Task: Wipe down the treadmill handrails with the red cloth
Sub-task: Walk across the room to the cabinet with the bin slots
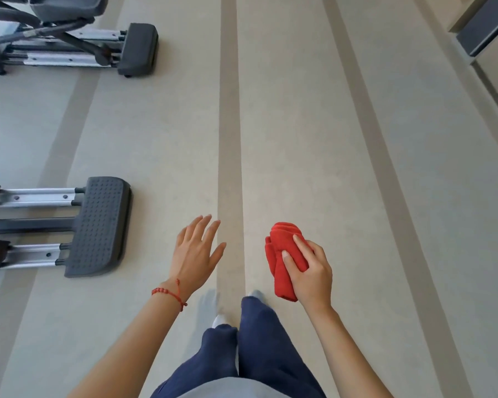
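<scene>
right hand [309,271] gripped folded red cloth [285,259], carried ready for wiping | left hand [197,251] spread, empty | no treadmill handrails visible

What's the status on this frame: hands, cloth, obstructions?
Left hand open, empty. Right hand grips folded red cloth. No treadmill handrails in view; exercise machine at left.

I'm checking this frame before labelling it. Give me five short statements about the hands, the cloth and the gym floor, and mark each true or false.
1. The right hand grips the red cloth. True.
2. The left hand holds a spray bottle. False: it is open, holding nothing.
3. A red bracelet sits on the left wrist. True.
4. The cloth lies spread flat on the floor. False: it is bunched in the hand.
5. The exercise machines stand on the person's right. False: they are on the left.
</scene>
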